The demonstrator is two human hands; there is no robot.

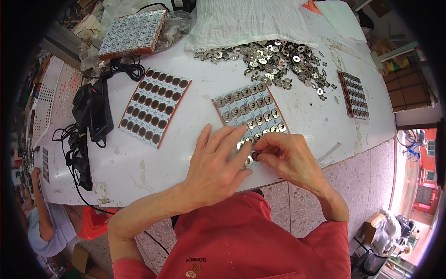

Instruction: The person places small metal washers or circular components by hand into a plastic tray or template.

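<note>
A circuit board panel (253,107) lies in front of me, with rows of small round metal clips (251,123) on it. My left hand (213,162) rests over the panel's near left part, fingers spread and holding nothing. At the panel's near edge, the thumb and fingers of my right hand (292,158) are pinched together, just right of the left fingertips. A small dark round spot shows at that pinch; whatever the fingers hold is mostly hidden. Loose metal clips (278,60) lie heaped beyond the panel, spilling from a white woven sack (251,23).
Another panel (155,107) with dark discs lies to the left, and a smaller one (354,95) far right. A stack of panels (132,35) stands at the back left. Black power adapters (93,109) with cables line the left side. Another person's arm (42,200) shows at the far left.
</note>
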